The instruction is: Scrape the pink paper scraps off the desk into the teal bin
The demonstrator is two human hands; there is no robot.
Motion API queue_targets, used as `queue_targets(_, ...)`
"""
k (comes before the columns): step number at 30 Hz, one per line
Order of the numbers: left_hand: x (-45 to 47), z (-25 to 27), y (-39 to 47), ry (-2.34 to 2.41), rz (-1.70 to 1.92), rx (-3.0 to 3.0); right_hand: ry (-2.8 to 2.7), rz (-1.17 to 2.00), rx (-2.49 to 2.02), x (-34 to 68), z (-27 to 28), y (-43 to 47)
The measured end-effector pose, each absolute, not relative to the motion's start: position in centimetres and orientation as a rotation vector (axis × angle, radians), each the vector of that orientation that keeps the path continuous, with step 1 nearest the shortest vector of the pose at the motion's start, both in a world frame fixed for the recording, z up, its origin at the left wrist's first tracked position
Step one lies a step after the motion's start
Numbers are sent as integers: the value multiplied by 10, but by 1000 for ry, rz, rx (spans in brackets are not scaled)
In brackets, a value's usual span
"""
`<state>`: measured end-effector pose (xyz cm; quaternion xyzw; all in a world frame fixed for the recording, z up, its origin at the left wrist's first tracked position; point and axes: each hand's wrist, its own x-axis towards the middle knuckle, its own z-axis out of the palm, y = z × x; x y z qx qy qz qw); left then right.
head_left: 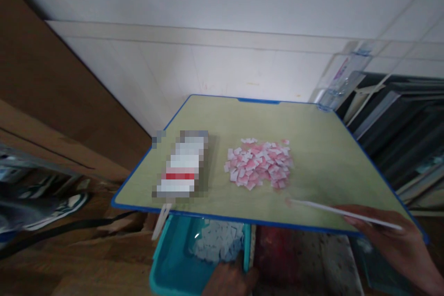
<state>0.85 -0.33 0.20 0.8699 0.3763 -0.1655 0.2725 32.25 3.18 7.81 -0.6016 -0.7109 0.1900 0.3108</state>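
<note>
Pink-and-white paper squares [258, 164] heaped on a blue-edged worktop [322, 143], head view.
The heap lies mid-worktop, nearer the near edge. At the near right corner, the right hand [385, 236] has its grip pinched on a thin white stick [326, 207], whose tip is just beside the heap. Below the near edge, the left hand [227, 280] is at a teal basin [173, 263] holding pale pieces [220, 240]; its grip I cannot tell. A clear bottle [343, 76] is at the far right corner.
</note>
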Motion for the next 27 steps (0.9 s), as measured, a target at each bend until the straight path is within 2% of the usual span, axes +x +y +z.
queue_targets(3, 8, 1, -3, 1016, -477, 2346, -1870, 474, -1562, 325, 80, 41)
queue_targets(8, 8, -6, -3, 1016, -505, 2351, -1993, 617, -1435, 330, 86, 51)
queue_targets(13, 7, -7, -4, 1033, -472, 2334, -1951, 515, -1475, 328, 90, 57)
queue_targets(27, 6, -7, -8, 1083, -421, 2366, -2047, 619, -1347, 335, 88, 55)
